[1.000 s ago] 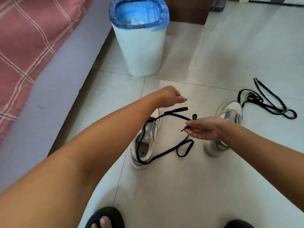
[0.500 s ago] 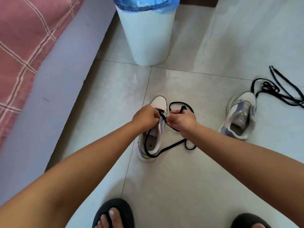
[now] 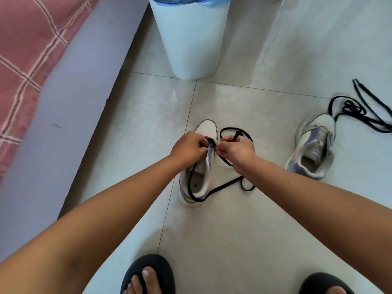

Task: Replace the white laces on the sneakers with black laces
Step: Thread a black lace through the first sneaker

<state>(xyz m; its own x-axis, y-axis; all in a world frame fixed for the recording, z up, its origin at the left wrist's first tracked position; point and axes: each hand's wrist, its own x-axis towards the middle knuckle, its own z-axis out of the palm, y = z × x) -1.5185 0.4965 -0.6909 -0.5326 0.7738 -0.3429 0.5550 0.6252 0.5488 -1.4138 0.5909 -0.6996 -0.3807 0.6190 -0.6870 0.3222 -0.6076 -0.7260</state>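
Black lace [image 3: 220, 188] is now pinched by both hands [image 3: 188, 147] [image 3: 237, 149] at the near sneaker [image 3: 199, 166] (fingers curled); threading has been resumed.

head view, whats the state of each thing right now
left hand: pinching the black lace at the near sneaker
right hand: pinching the same black lace
near sneaker: upright, partly laced
far sneaker: upright, no lace
spare black lace: loose on the floor
bin: upright, blue liner

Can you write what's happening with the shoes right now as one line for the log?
step: lacing near sneaker | left hand: pinches black lace | right hand: pinches same lace | far sneaker: unlaced | spare lace: on floor
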